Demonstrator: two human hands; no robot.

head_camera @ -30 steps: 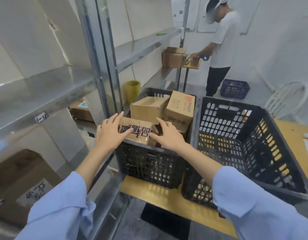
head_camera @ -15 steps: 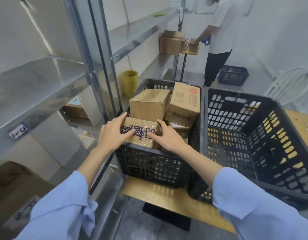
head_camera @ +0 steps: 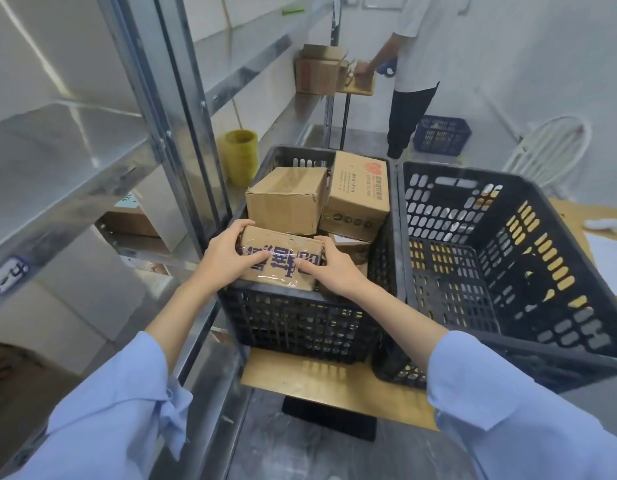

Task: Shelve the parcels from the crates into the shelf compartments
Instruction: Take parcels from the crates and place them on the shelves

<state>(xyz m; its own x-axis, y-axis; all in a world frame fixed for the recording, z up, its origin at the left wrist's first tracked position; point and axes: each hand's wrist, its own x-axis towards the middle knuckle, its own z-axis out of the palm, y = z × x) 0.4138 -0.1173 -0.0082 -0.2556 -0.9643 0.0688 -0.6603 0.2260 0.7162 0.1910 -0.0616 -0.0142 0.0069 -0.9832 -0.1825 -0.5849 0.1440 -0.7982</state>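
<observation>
Hands first: left hand (head_camera: 227, 252) and right hand (head_camera: 329, 268) are both closed on the ends of one taped parcel (head_camera: 282, 259), held at the near rim of the left crate (head_camera: 300, 317), centre of the frame. Judgement: parcel is gripped for lifting but not yet clear of the crate.

Progress: right crate (head_camera: 507, 271) appears bare inside, as far as its interior shows. Left crate holds at least two more cartons, a plain box (head_camera: 286, 199) and a printed box (head_camera: 359, 195), with another partly hidden beneath. Shelf (head_camera: 68, 150), left of frame, shows a bare upper level; one carton (head_camera: 130, 220) sits on a lower level. Judgement: roughly half done; several parcels left.

Writing: large purple characters on the held parcel, upside down to the camera, not legible. Printed box carries a red emblem and small text, too small to read. Shelf tag (head_camera: 7, 275), lower left, reads approximately "1-4"
</observation>
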